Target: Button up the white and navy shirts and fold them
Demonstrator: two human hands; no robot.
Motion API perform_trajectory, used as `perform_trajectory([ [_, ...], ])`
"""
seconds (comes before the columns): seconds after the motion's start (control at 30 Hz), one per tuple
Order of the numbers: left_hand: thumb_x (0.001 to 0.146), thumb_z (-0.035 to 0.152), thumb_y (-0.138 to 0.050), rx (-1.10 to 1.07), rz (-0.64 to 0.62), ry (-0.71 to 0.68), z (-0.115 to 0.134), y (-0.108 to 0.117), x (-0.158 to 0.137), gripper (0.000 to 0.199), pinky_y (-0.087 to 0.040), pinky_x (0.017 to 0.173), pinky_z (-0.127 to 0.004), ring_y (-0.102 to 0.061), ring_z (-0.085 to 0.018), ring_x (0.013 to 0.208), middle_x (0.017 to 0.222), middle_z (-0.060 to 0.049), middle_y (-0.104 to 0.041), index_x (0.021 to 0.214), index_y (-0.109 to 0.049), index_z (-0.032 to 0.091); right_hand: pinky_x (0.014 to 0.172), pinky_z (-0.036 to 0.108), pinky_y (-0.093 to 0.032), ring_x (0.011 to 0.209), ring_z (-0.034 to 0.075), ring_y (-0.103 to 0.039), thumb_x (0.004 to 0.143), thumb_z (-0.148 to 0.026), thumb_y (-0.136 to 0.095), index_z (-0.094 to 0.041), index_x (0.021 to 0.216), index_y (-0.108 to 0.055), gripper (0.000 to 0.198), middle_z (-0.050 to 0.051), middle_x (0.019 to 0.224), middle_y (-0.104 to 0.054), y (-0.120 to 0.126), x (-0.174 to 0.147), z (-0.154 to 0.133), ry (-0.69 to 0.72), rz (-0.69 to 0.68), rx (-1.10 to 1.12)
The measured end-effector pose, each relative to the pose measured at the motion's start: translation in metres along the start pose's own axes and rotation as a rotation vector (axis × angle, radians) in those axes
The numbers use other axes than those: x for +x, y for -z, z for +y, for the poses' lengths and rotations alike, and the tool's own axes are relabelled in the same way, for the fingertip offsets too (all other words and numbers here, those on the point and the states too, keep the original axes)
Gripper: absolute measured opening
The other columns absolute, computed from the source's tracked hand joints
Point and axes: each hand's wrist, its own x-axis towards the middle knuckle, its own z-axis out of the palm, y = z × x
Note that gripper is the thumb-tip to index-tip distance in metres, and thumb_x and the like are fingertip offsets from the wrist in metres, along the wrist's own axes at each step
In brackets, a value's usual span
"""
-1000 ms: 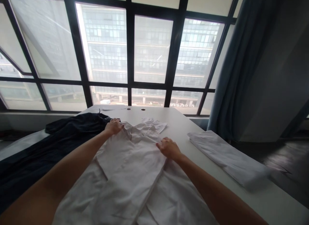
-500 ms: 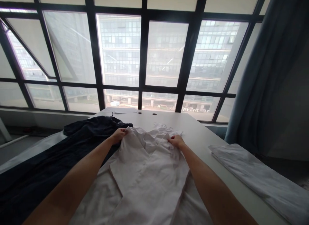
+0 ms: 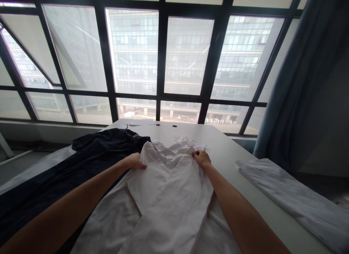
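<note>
A white V-necked garment (image 3: 169, 195) lies spread in front of me, its neckline toward the window. My left hand (image 3: 137, 161) is closed on its left edge near the shoulder, the thumb on top and the other fingers mostly hidden. At the opposite shoulder my right hand (image 3: 202, 158) pinches the cloth between thumb and fingers. More white cloth extends under and beside the garment. Crumpled white ruffles or ties (image 3: 182, 140) lie just beyond the neckline.
A dark navy garment (image 3: 89, 163) lies along the left of the white table (image 3: 223, 152). Folded white cloth (image 3: 283, 188) rests at the right edge. Behind the table are framed windows (image 3: 188, 57) and a blue-grey curtain (image 3: 289, 86). Two dark round holes (image 3: 174, 126) mark the far tabletop.
My left hand has moved down the garment's edge, nearer to me. The right hand keeps its pinch with little shift. The neckline now lies flatter and more open.
</note>
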Motion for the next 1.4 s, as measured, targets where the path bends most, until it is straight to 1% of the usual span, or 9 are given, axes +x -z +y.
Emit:
perform_trajectory([
  [0.2, 0.068, 0.026, -0.073, 0.182, 0.080, -0.022, 0.004, 0.002, -0.021, 0.017, -0.050, 0.068, -0.031, -0.069, -0.031, 0.082, 0.075, -0.009, -0.070, 0.059, -0.062, 0.018, 0.082, 0.028, -0.046, 0.105, 0.024, -0.066, 0.090, -0.035, -0.059, -0.019, 0.108, -0.072, 0.028, 0.010, 0.115, -0.072, 0.001, -0.003, -0.002, -0.010, -0.012, -0.010],
  [0.33, 0.077, 0.029, -0.066, 0.069, 0.052, 0.052, 0.000, 0.011, -0.025, 0.021, -0.046, 0.057, -0.028, -0.066, -0.025, 0.065, 0.064, -0.006, -0.067, 0.060, -0.065, 0.017, 0.081, 0.029, -0.047, 0.105, 0.025, -0.066, 0.089, -0.034, -0.060, -0.018, 0.104, -0.074, 0.026, 0.011, 0.113, -0.073, 0.007, 0.001, -0.005, -0.018, -0.078, -0.058],
  [0.43, 0.074, 0.032, -0.069, -0.140, 0.026, 0.167, -0.005, 0.013, -0.027, 0.019, -0.042, 0.050, -0.026, -0.062, -0.021, 0.056, 0.062, -0.005, -0.067, 0.065, -0.068, 0.016, 0.081, 0.030, -0.047, 0.106, 0.027, -0.066, 0.089, -0.034, -0.060, -0.018, 0.103, -0.074, 0.026, 0.012, 0.114, -0.072, 0.008, 0.001, -0.009, -0.057, -0.080, -0.077],
  [0.6, 0.074, 0.041, -0.070, -0.101, 0.107, 0.095, -0.010, 0.013, -0.039, 0.031, -0.040, 0.051, -0.023, -0.063, -0.021, 0.065, 0.064, -0.006, -0.068, 0.057, -0.064, 0.015, 0.082, 0.033, -0.048, 0.108, 0.028, -0.066, 0.089, -0.037, -0.059, -0.019, 0.109, -0.072, 0.030, 0.014, 0.117, -0.071, -0.001, -0.003, -0.014, -0.134, -0.012, -0.067],
  [0.8, 0.045, 0.047, -0.086, -0.081, -0.212, 0.105, -0.018, 0.030, -0.070, 0.046, -0.050, 0.058, -0.029, -0.068, -0.030, 0.079, 0.076, -0.007, -0.072, 0.075, -0.073, 0.015, 0.083, 0.033, -0.049, 0.106, 0.028, -0.067, 0.090, -0.036, -0.055, -0.019, 0.108, -0.072, 0.030, 0.014, 0.113, -0.072, -0.010, -0.007, -0.014, -0.104, 0.032, -0.095],
  [0.93, 0.054, 0.042, -0.080, 0.012, -0.143, 0.127, -0.041, 0.034, -0.076, 0.028, -0.050, 0.057, -0.035, -0.068, -0.034, 0.075, 0.064, -0.009, -0.068, 0.060, -0.070, 0.017, 0.082, 0.033, -0.048, 0.105, 0.028, -0.067, 0.092, -0.038, -0.052, -0.019, 0.107, -0.071, 0.031, 0.014, 0.113, -0.072, -0.010, -0.010, -0.013, -0.087, 0.049, -0.073],
  [1.1, 0.064, 0.046, -0.075, -0.079, -0.152, 0.186, -0.050, 0.031, -0.062, 0.031, -0.049, 0.050, -0.036, -0.066, -0.031, 0.063, 0.056, -0.010, -0.063, 0.057, -0.068, 0.017, 0.082, 0.033, -0.048, 0.105, 0.028, -0.066, 0.093, -0.035, -0.048, -0.021, 0.108, -0.069, 0.030, 0.012, 0.114, -0.071, -0.008, -0.008, -0.010, -0.081, 0.098, 0.046],
  [1.23, 0.061, 0.060, -0.076, -0.167, -0.136, 0.209, -0.017, 0.026, -0.029, 0.047, -0.046, 0.047, -0.031, -0.062, -0.024, 0.059, 0.061, -0.007, -0.063, 0.069, -0.070, 0.014, 0.081, 0.029, -0.048, 0.099, 0.024, -0.067, 0.088, -0.034, -0.056, -0.019, 0.109, -0.069, 0.028, 0.010, 0.108, -0.073, -0.012, -0.001, -0.004, -0.011, 0.113, 0.206],
  [1.4, 0.053, 0.053, -0.082, -0.187, 0.091, 0.031, 0.016, 0.006, 0.025, 0.044, -0.036, 0.046, -0.024, -0.057, -0.018, 0.054, 0.052, -0.002, -0.058, 0.060, -0.067, 0.012, 0.072, 0.026, -0.049, 0.087, 0.022, -0.068, 0.082, -0.038, -0.063, -0.015, 0.103, -0.070, 0.032, 0.011, 0.099, -0.074, -0.017, 0.009, 0.002, 0.059, 0.089, 0.419],
])
